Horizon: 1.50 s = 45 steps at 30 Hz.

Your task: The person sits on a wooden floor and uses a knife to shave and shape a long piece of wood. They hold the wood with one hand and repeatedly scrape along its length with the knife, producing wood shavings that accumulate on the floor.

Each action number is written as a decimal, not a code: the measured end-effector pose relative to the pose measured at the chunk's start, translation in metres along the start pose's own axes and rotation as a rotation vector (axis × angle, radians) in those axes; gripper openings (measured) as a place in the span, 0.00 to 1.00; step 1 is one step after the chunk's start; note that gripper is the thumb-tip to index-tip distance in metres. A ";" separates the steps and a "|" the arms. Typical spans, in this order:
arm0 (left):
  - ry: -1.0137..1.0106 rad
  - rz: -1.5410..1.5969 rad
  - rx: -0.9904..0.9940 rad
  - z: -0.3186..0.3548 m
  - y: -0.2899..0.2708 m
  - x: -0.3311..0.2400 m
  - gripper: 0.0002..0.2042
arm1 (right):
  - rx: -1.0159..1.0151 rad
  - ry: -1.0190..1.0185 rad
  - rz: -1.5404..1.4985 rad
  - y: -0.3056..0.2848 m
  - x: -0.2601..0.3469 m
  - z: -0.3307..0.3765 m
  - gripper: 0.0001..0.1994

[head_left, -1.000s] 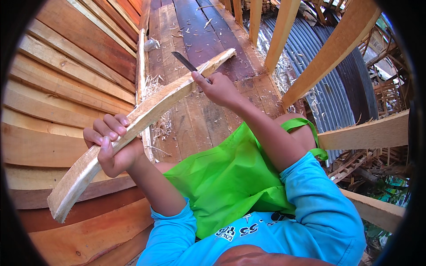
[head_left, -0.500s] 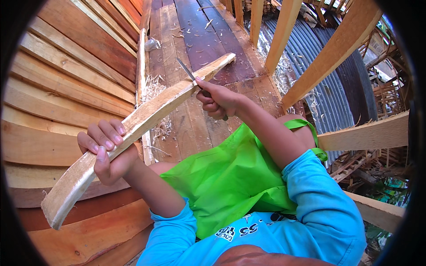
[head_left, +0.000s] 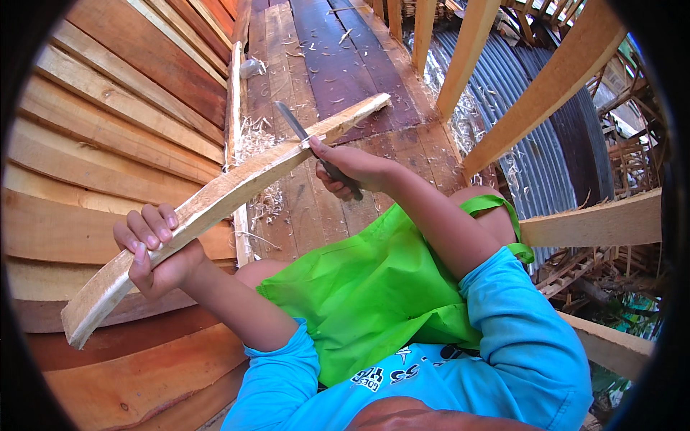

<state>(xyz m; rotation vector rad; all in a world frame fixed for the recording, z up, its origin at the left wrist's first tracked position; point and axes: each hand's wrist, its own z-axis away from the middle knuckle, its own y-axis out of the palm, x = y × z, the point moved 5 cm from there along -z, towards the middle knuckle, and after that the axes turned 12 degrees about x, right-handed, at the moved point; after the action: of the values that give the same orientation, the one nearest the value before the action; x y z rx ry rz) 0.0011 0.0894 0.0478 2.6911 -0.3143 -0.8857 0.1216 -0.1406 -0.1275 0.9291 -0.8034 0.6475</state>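
Observation:
A long, curved pale wooden piece (head_left: 237, 188) runs from lower left up to the upper middle, its far end resting on the plank floor. My left hand (head_left: 153, 251) grips it near its lower end. My right hand (head_left: 352, 169) holds a knife (head_left: 298, 129) by its dark handle, the blade laid against the top edge of the wooden piece around its upper third. A bright green cloth (head_left: 381, 287) lies over my lap below both arms.
Stacked reddish planks (head_left: 93, 129) form a curved wall on the left. Wood shavings (head_left: 262, 197) litter the plank floor (head_left: 338, 57). Slanted timber beams (head_left: 546, 86) and corrugated metal sheeting (head_left: 546, 158) lie to the right.
My right hand has drawn the knife down along the wooden piece toward me. My left hand and the piece's lower end have dropped slightly.

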 end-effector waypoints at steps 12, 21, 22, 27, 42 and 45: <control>0.022 -0.034 -0.110 0.001 -0.003 -0.001 0.05 | -0.462 -0.430 0.400 -0.012 0.008 0.003 0.20; 0.028 -0.028 -0.125 0.002 0.001 0.000 0.05 | -0.802 -0.601 0.783 0.016 0.030 0.028 0.17; 0.025 -0.035 -0.125 0.002 0.003 0.000 0.05 | -0.808 -0.550 0.809 0.022 0.032 0.030 0.18; 0.017 -0.044 -0.139 0.001 0.014 -0.001 0.06 | -0.821 -0.278 0.857 0.025 0.039 0.033 0.25; 0.020 -0.037 -0.115 0.002 0.020 -0.002 0.05 | -0.841 -0.265 1.003 0.019 0.045 0.035 0.29; 0.017 -0.042 -0.126 0.003 0.020 -0.002 0.05 | -0.902 -0.248 1.092 0.020 0.048 0.037 0.29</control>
<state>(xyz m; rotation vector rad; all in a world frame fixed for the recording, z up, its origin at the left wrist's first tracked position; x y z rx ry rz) -0.0046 0.0707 0.0539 2.5966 -0.1920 -0.8636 0.1204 -0.1574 -0.0657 -0.3450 -1.6546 0.9587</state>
